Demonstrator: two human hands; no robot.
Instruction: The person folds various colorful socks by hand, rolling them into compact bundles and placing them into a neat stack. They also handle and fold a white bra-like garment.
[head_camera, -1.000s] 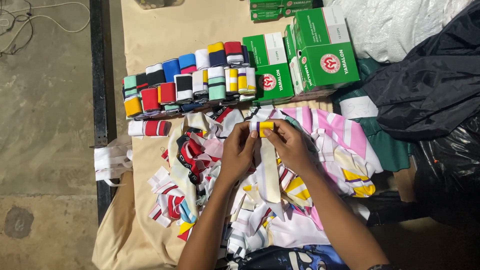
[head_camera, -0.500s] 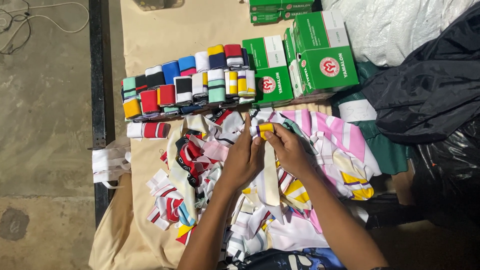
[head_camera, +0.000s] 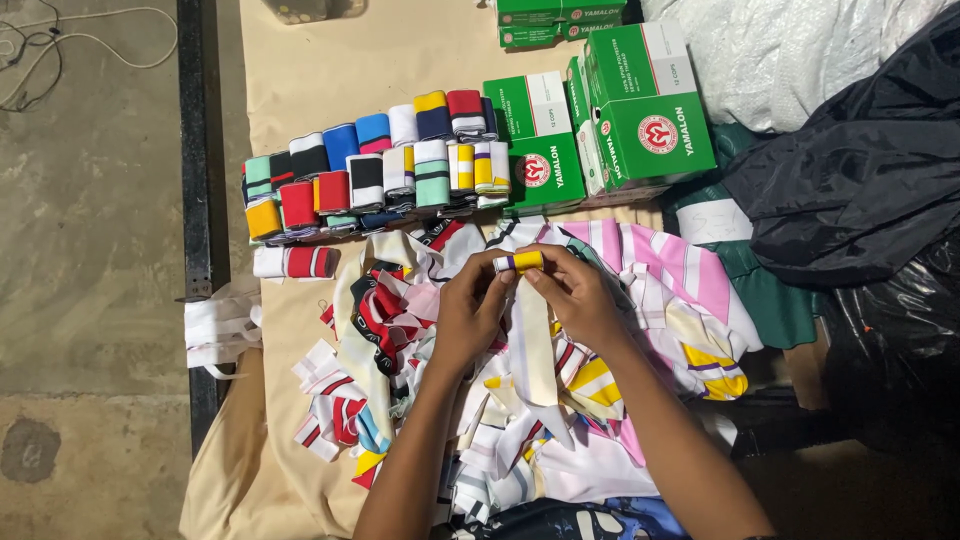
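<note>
My left hand (head_camera: 470, 305) and my right hand (head_camera: 575, 295) meet over a heap of loose striped fabric strips (head_camera: 480, 360). Between the fingertips of both is a small tight roll of fabric (head_camera: 522, 262), yellow with a purple and white end. A cream tail of the same strip (head_camera: 535, 345) hangs down from the roll between my wrists. Beyond the hands, two rows of finished fabric rolls (head_camera: 375, 165) in many colours lie side by side on the tan cloth.
Green cardboard boxes (head_camera: 610, 125) stand at the back right, more at the far edge. A single red and white roll (head_camera: 292, 262) lies left of the heap. Black plastic bags (head_camera: 860, 190) fill the right side. A dark metal table edge (head_camera: 195, 200) borders bare concrete floor on the left.
The hands stayed over the heap and kept turning the yellow roll; the hanging cream tail looks a little shorter. Nothing else has moved.
</note>
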